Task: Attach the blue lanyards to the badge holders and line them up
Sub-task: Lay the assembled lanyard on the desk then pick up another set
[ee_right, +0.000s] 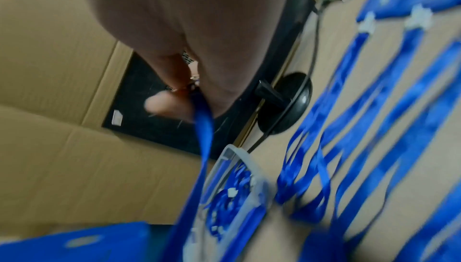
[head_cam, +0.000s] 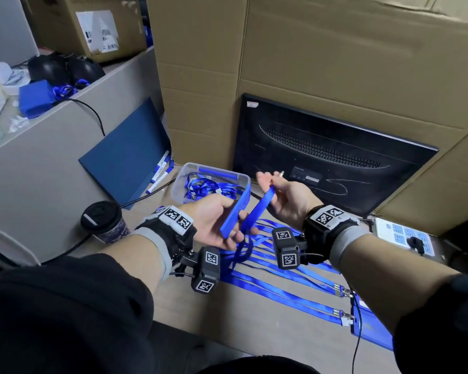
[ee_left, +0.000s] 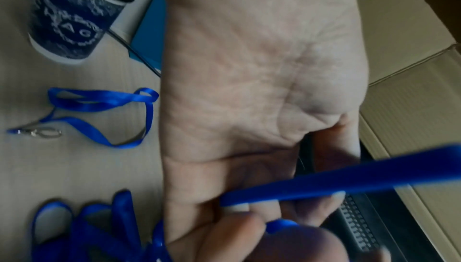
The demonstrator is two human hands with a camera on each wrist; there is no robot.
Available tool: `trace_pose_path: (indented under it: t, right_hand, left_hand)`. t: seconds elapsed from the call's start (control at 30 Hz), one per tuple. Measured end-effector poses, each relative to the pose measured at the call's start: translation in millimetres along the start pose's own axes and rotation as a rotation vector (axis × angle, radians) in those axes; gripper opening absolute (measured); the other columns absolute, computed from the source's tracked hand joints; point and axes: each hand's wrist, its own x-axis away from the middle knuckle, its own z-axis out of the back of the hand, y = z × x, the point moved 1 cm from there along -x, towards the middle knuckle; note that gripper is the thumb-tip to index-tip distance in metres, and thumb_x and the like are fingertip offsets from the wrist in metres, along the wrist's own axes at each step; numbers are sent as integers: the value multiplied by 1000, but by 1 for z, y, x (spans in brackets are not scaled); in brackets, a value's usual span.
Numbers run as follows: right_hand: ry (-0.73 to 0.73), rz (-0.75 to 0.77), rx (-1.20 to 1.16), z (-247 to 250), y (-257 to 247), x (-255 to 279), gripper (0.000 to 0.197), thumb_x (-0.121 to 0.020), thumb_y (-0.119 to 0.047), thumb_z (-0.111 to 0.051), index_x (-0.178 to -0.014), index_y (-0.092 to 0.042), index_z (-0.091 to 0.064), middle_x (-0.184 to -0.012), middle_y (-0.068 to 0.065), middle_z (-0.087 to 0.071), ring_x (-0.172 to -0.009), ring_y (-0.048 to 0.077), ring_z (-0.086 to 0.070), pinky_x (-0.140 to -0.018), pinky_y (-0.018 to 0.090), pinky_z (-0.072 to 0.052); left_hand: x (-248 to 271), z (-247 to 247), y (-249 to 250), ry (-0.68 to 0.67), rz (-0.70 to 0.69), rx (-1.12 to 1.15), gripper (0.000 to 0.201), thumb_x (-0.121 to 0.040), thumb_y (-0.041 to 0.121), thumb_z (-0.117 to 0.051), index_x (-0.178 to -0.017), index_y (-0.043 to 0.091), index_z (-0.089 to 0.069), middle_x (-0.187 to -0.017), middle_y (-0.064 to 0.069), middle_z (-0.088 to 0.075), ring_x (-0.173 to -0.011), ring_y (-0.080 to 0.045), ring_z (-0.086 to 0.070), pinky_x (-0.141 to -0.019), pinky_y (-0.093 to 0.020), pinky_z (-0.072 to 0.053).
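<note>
My left hand (head_cam: 231,221) grips a blue badge holder (head_cam: 234,211) by its edge above the table; in the left wrist view it shows as a blue bar (ee_left: 349,177) across my curled fingers. To its right my right hand (head_cam: 270,178) pinches the metal clip (head_cam: 280,174) of a blue lanyard (head_cam: 257,209), whose strap hangs down between both hands. The right wrist view shows this pinch on the clip (ee_right: 189,86) and strap (ee_right: 204,128). Clip and holder are apart. Several lanyards with holders attached (head_cam: 281,287) lie in a row below my hands.
A clear plastic bin (head_cam: 243,176) with more lanyards stands behind my hands. A loose lanyard (ee_left: 99,108) lies on the table. A lidded coffee cup (head_cam: 103,220) stands at left, a monitor back (head_cam: 335,157) and cardboard (head_cam: 308,63) behind, a power strip (head_cam: 405,236) at right.
</note>
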Motion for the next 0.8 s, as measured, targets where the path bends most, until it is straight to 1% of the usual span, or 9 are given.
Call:
trace_pose_path:
  t: [0.1,0.2,0.27,0.37,0.43,0.5,0.57,0.63,0.8]
  right_hand:
    - [139,127,183,20,-10,-16,26,-102,5,-29,-95,-16,-44,-79,9,-51,-57,17,-46,-38,20,-42]
    - [190,261,621,36,-16,-17,33,-89,13,-39,-76,-18,-39,-61,6,-36,-43,14,-30,-34,14,-23]
    - [198,288,808,38,-12,-14,24,-79,14,-48,-86,-9,-47,-63,7,-45,-50,17,-37,-31,15,-26]
    - [66,121,1072,36,2,-18,75,-60,5,-62,-132,-9,-48,-103,12,-56,-75,16,-52,-49,18,-44]
    - [-157,-34,1283,31,14,-21,90,-58,5,-73,-139,-23,-45,-118,7,-54,-93,10,-54,-74,21,-48]
    - [-388,-160,1319,23,28,-21,84,-64,8,-83,-134,-26,-50,-114,-3,-62,-102,7,-60,-89,23,-51]
    - [-545,-183,1352,12,44,-25,45,-80,-3,-82,-115,-22,-62,-95,-16,-71,-92,-3,-65,-87,19,-52]
    - [-525,-73,1471,1,56,-35,8,-93,-13,-71,-92,-20,-69,-80,-14,-72,-79,-3,-65,-84,18,-49]
    - [-201,-65,1462,1,67,-78,39,-105,-29,-51,-75,-10,-69,-59,0,-67,-55,15,-60,-60,32,-49]
  left_hand:
    - [9,14,5,23,49,-62,26,-93,29,-38,-75,17,-53,-90,-11,-60,-64,-19,-47,-60,-28,-35]
    - [16,31,13,113,24,-85,35,-99,39,-35,-77,18,-51,-83,-7,-56,-59,-16,-43,-61,-28,-32]
    - [18,35,19,174,-19,-106,36,-101,43,-36,-79,17,-51,-79,-5,-56,-60,-16,-44,-63,-28,-36]
    - [18,33,29,171,-118,-21,36,-101,41,-38,-80,16,-52,-78,-6,-57,-66,-19,-50,-72,-32,-45]
    - [18,27,35,89,-157,76,37,-101,40,-36,-80,15,-53,-82,-8,-59,-71,-23,-54,-79,-37,-47]
    - [18,20,40,-2,-183,119,35,-100,37,-35,-81,14,-53,-87,-11,-59,-78,-28,-58,-90,-43,-50]
    - [20,18,45,-64,-201,126,33,-100,35,-37,-81,13,-53,-93,-13,-61,-94,-34,-61,-104,-50,-47]
    - [21,23,51,-57,-224,102,34,-101,37,-38,-84,13,-55,-101,-15,-65,-105,-37,-61,-110,-52,-42]
    - [19,71,47,367,-200,2,26,-102,40,-50,-109,19,-62,-106,-7,-70,-87,-23,-69,-78,-38,-56]
